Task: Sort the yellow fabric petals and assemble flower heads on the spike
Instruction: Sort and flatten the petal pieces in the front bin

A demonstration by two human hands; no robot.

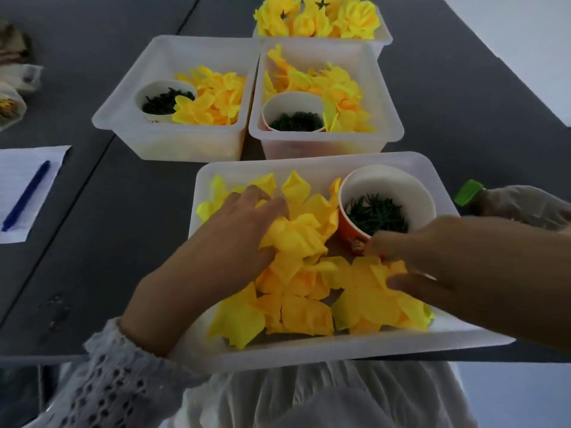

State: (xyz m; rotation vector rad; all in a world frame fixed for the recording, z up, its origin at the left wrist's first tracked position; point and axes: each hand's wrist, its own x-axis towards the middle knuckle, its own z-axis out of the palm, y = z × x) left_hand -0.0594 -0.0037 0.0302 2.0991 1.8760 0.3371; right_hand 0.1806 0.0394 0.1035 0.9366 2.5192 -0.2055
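Note:
A white tray (364, 350) at the table's near edge holds a heap of yellow fabric petals (296, 313) and an orange paper cup (352, 239) of dark green pieces. My left hand (222, 236) lies in the pile, its fingers and thumb curled round a bunch of petals (293, 236). My right hand (457, 251) reaches in from the right, pinching a petal (370, 282) just in front of the cup. No spike shows in this view.
Two white bins (123, 118) (392, 131) behind the tray each hold petals and a cup of green pieces. A third bin (383, 38) farther back holds assembled yellow flowers. Paper with a blue pen (26, 196) lies left. A gloved hand holding something green (469, 191) sits right.

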